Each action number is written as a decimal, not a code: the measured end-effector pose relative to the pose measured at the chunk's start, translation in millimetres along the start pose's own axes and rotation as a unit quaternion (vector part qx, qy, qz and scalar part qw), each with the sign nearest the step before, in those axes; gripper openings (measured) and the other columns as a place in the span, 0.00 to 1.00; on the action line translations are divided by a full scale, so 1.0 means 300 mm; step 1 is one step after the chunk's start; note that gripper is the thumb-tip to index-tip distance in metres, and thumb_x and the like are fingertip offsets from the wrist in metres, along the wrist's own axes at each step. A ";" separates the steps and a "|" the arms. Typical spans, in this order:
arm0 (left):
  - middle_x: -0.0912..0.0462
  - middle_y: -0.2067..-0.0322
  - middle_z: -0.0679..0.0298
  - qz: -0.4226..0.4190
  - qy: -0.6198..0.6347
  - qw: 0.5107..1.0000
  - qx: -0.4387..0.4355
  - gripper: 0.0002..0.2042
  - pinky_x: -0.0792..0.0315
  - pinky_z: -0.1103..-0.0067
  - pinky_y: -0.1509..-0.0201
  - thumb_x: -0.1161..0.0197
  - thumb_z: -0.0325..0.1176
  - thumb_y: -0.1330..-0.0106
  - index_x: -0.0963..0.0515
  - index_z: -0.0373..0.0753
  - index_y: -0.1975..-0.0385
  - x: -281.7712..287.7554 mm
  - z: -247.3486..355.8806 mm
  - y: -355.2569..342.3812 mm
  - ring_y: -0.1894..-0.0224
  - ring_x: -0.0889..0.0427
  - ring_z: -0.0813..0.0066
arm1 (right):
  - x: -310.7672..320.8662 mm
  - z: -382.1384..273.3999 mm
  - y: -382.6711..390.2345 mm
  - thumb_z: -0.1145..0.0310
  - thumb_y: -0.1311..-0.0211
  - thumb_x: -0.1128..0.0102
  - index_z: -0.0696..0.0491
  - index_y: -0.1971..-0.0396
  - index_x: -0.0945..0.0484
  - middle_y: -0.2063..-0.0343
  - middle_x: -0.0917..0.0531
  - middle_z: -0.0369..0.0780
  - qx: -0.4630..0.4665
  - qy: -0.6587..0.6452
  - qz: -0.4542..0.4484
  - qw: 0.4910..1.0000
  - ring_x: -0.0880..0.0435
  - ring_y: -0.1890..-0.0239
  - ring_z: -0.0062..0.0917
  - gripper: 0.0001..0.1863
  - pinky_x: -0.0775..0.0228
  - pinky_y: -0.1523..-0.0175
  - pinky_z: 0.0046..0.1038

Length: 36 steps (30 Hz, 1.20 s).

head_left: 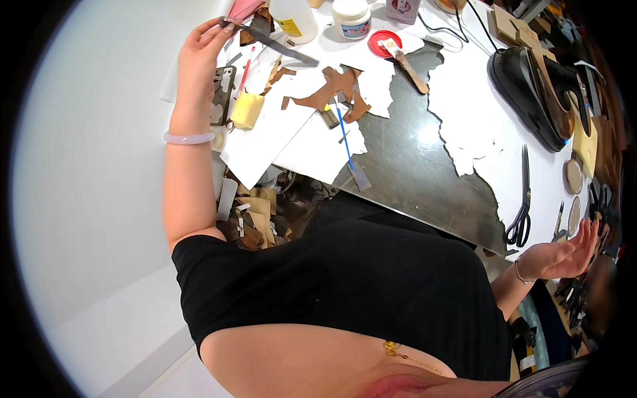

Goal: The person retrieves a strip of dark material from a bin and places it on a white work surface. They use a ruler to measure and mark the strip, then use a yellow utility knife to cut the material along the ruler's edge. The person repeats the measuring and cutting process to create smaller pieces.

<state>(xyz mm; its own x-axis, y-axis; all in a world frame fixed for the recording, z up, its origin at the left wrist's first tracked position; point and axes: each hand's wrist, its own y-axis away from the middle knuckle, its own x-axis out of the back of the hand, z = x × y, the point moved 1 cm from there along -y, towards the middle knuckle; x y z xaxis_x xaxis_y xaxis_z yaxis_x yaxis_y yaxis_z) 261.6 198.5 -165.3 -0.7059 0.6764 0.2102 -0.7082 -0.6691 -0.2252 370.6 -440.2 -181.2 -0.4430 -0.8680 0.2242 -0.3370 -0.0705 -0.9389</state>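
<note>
My left hand [207, 41] is raised at the top left, closed on one end of a long dark grey strip [279, 47]. Beside and below it are a phone [223, 81], a red pen [247, 68] and a pale yellow block [247, 111]. Brown scraps [318, 95] lie on torn white paper [253, 151], near a blue-handled spatula [348, 146]. My right hand [567, 255] is at the right edge, palm up with fingers apart, holding nothing visible, below black scissors [523, 212] and small snips [559, 219].
A dark metal plate [421, 179] covers the table's middle. A black machine [524, 93] with cords stands at the right. Along the back are a white jar [352, 18], a bottle [294, 23] and a red lid [383, 42] with a stick. Scraps [255, 215] fill the space under the table.
</note>
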 end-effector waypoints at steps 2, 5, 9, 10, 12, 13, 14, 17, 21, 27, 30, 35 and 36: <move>0.11 0.53 0.56 0.027 -0.018 0.999 -0.036 0.23 0.33 0.79 0.31 0.32 0.30 0.29 0.30 0.27 0.39 -0.002 0.051 0.017 0.42 0.17 0.75 | -0.013 -0.007 -0.008 0.66 0.24 0.52 0.72 0.43 0.27 0.44 0.20 0.61 0.001 -0.004 0.016 1.000 0.17 0.44 0.49 0.23 0.23 0.37 0.45; 0.10 0.53 0.54 0.111 0.023 0.984 -0.134 0.19 0.27 0.80 0.36 0.32 0.27 0.29 0.28 0.27 0.44 0.027 0.117 0.014 0.46 0.15 0.74 | 0.017 0.003 0.002 0.68 0.23 0.54 0.71 0.42 0.30 0.43 0.21 0.61 -0.012 0.004 0.003 1.000 0.18 0.41 0.49 0.21 0.24 0.35 0.45; 0.11 0.54 0.54 0.243 0.030 0.952 -0.184 0.18 0.20 0.79 0.44 0.32 0.25 0.30 0.29 0.27 0.46 0.101 0.243 0.003 0.50 0.13 0.73 | 0.060 -0.007 0.014 0.69 0.22 0.55 0.70 0.41 0.32 0.41 0.22 0.60 -0.022 0.008 -0.005 1.000 0.19 0.40 0.47 0.20 0.25 0.34 0.45; 0.11 0.54 0.54 0.270 0.025 0.945 -0.182 0.18 0.20 0.79 0.45 0.32 0.25 0.30 0.30 0.26 0.46 0.131 0.264 0.000 0.50 0.13 0.73 | 0.074 0.002 0.025 0.69 0.22 0.55 0.70 0.40 0.32 0.41 0.22 0.59 -0.032 0.015 0.000 0.999 0.19 0.40 0.47 0.20 0.25 0.34 0.44; 0.12 0.52 0.51 0.259 0.004 0.950 -0.174 0.18 0.17 0.76 0.47 0.32 0.23 0.31 0.29 0.26 0.46 0.217 0.201 -0.061 0.51 0.13 0.70 | 0.079 0.004 0.025 0.69 0.22 0.54 0.70 0.40 0.32 0.41 0.22 0.59 -0.040 0.020 0.010 0.999 0.19 0.40 0.46 0.21 0.25 0.34 0.44; 0.13 0.52 0.50 0.243 -0.020 0.955 -0.170 0.18 0.16 0.76 0.49 0.32 0.23 0.31 0.29 0.25 0.46 0.277 0.139 -0.099 0.53 0.13 0.70 | 0.083 0.004 0.030 0.69 0.22 0.54 0.70 0.41 0.31 0.41 0.21 0.59 -0.045 0.021 0.014 0.999 0.19 0.40 0.46 0.21 0.25 0.34 0.44; 0.13 0.51 0.50 0.227 -0.046 0.959 -0.166 0.18 0.15 0.76 0.50 0.33 0.22 0.31 0.29 0.25 0.46 0.319 0.078 -0.131 0.54 0.13 0.69 | 0.081 0.001 0.032 0.68 0.22 0.54 0.70 0.40 0.31 0.42 0.21 0.59 -0.046 0.018 0.017 0.999 0.19 0.40 0.46 0.21 0.25 0.34 0.44; 0.18 0.43 0.48 0.197 -0.168 0.958 -0.122 0.25 0.20 0.75 0.42 0.32 0.23 0.34 0.31 0.27 0.39 0.340 -0.089 -0.200 0.46 0.14 0.64 | 0.054 -0.005 0.033 0.68 0.23 0.53 0.70 0.40 0.30 0.42 0.21 0.58 -0.044 0.007 0.028 0.999 0.19 0.41 0.46 0.22 0.25 0.35 0.43; 0.17 0.46 0.52 0.079 -0.406 0.904 -0.110 0.19 0.26 0.67 0.39 0.28 0.34 0.36 0.19 0.39 0.46 -0.002 -0.169 -0.060 0.43 0.18 0.56 | 0.062 -0.014 0.023 0.68 0.23 0.53 0.69 0.40 0.30 0.42 0.20 0.57 -0.032 0.005 0.016 0.999 0.18 0.41 0.46 0.22 0.25 0.35 0.43; 0.12 0.55 0.56 -0.258 -0.484 0.829 -0.108 0.18 0.20 0.69 0.53 0.27 0.47 0.40 0.12 0.40 0.59 -0.334 -0.178 0.201 0.58 0.12 0.58 | 0.136 0.009 0.052 0.64 0.21 0.51 0.65 0.40 0.30 0.40 0.22 0.56 -0.051 0.016 0.002 0.999 0.20 0.40 0.44 0.21 0.25 0.35 0.43; 0.11 0.60 0.58 -0.281 -0.478 0.832 -0.036 0.14 0.19 0.68 0.55 0.30 0.44 0.37 0.13 0.39 0.61 -0.348 -0.197 0.180 0.61 0.11 0.59 | 0.153 -0.004 0.059 0.64 0.21 0.51 0.65 0.40 0.30 0.40 0.22 0.56 -0.060 0.021 0.009 0.998 0.20 0.40 0.45 0.21 0.25 0.35 0.44; 0.10 0.66 0.59 -0.168 -0.444 0.879 -0.039 0.14 0.19 0.67 0.57 0.29 0.41 0.37 0.14 0.37 0.61 -0.279 -0.232 0.059 0.64 0.11 0.59 | 0.178 0.000 0.069 0.66 0.21 0.51 0.65 0.39 0.31 0.39 0.23 0.57 -0.069 0.025 0.012 0.997 0.20 0.40 0.45 0.20 0.26 0.34 0.44; 0.10 0.66 0.59 -0.203 -0.426 0.882 -0.005 0.14 0.19 0.67 0.57 0.28 0.42 0.38 0.14 0.37 0.61 -0.287 -0.244 0.065 0.64 0.11 0.59 | 0.176 0.000 0.071 0.66 0.21 0.51 0.64 0.39 0.31 0.39 0.23 0.58 -0.072 0.027 0.011 0.997 0.20 0.40 0.46 0.20 0.26 0.34 0.44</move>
<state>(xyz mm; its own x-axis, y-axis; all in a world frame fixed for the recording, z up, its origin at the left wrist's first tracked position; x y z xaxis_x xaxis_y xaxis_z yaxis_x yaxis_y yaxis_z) 309.3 149.7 -257.3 -0.1512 0.3801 0.9125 -0.9074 -0.4196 0.0244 339.9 -487.5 -189.2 -0.4951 -0.8401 0.2216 -0.4407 0.0230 -0.8974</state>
